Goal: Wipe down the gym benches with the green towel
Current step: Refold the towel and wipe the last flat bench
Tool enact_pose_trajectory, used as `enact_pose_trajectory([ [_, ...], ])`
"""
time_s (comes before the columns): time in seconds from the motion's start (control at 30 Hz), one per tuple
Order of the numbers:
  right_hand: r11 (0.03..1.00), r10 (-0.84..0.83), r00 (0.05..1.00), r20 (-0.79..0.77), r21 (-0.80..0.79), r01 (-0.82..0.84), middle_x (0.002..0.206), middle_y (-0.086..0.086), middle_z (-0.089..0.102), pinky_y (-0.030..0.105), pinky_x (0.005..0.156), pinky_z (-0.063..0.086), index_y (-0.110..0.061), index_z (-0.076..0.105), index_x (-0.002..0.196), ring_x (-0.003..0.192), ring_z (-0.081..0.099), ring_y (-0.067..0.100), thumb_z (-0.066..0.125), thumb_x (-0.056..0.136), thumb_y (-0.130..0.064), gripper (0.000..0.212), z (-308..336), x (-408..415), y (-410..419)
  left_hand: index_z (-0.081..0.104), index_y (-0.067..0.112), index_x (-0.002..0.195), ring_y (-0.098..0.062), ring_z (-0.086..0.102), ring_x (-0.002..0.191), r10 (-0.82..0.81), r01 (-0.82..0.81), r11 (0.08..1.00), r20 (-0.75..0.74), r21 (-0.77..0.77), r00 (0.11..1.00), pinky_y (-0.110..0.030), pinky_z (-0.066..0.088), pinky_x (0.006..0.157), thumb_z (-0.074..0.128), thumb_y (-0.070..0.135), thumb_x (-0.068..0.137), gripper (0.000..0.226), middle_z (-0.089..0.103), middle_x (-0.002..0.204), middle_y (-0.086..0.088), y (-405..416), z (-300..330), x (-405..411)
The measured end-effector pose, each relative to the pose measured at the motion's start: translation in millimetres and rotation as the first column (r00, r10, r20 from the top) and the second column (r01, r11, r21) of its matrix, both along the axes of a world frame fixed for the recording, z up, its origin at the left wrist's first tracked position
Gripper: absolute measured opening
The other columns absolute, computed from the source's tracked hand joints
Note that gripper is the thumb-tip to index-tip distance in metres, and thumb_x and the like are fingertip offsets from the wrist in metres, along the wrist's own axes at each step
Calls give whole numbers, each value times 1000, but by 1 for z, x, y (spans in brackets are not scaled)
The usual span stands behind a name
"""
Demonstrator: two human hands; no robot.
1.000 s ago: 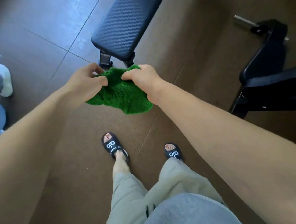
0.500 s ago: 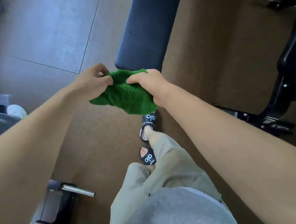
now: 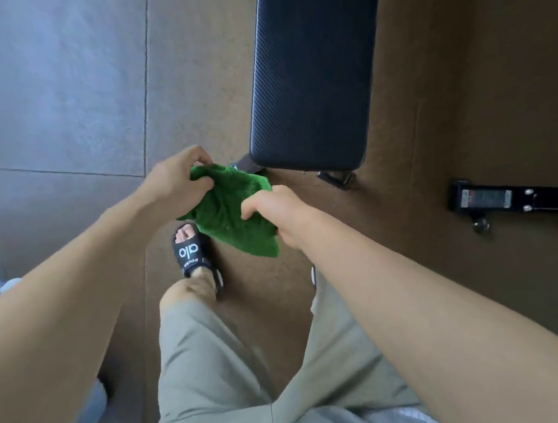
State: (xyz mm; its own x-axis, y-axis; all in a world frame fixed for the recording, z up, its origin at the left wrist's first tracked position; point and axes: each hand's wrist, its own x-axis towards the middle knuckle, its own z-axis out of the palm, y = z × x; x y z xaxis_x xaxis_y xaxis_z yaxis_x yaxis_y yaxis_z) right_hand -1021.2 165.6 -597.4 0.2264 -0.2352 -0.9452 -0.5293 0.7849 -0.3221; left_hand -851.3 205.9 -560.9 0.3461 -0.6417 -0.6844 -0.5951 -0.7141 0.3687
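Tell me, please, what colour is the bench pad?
Dark navy blue with a fine ribbed texture, seen in the head view: the bench pad.

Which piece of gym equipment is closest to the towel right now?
The blue padded bench straight ahead; its near end sits just beyond the green towel. The black frame foot stands farther off to the right.

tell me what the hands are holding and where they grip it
Both hold the green towel, off the bench. The left hand pinches its upper left end; the right hand grips its right edge.
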Motion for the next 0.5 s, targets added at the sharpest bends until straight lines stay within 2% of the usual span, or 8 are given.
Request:
enact_pose_trajectory([
  [0.07,996,-91,995,-33,-4,91,118,16,70,44,84,61,-9,59,125,99,72,31,78,63,-12,65,-23,25,3,59,23,119,-28,57,79,-35,35,999,-28,10,999,-25,39,54,60,19,96,24,62,100,-11,-8,-37,24],
  [0.13,984,-181,981,-75,-13,180,116,17,69,48,87,61,-7,57,126,101,70,33,72,78,-2,50,-60,43,7,58,24,116,-24,57,74,-44,47,998,-63,37,997,-25,41,52,61,21,93,23,63,94,-9,-14,-73,44],
  [0.23,956,-291,951,-100,-12,292,117,17,69,51,90,60,-9,56,126,101,70,34,70,80,-1,48,-124,66,14,57,25,114,-17,56,69,-90,98,993,-124,60,988,-26,44,52,67,20,85,31,61,90,-7,-26,-132,67],
  [0.33,916,-396,913,-97,32,400,108,16,70,43,80,61,-12,56,109,94,70,30,67,82,3,32,-205,84,16,55,23,125,-22,58,77,-200,209,977,-130,51,971,-27,45,55,66,12,84,44,61,102,-11,-40,-203,88],
  [0.4,882,-461,881,-106,52,468,102,11,69,37,72,58,-16,54,97,87,68,25,68,84,5,29,-259,92,18,54,26,125,-19,58,78,-259,267,962,-121,51,958,-27,45,54,62,7,83,46,61,105,-8,-49,-256,97],
  [0.5,848,-521,848,-97,52,527,100,8,70,31,66,53,-12,60,108,83,67,21,70,85,7,31,-337,106,16,55,26,126,-22,57,81,-377,381,923,-67,52,924,-27,43,53,57,2,81,51,61,107,-7,-63,-335,106],
])
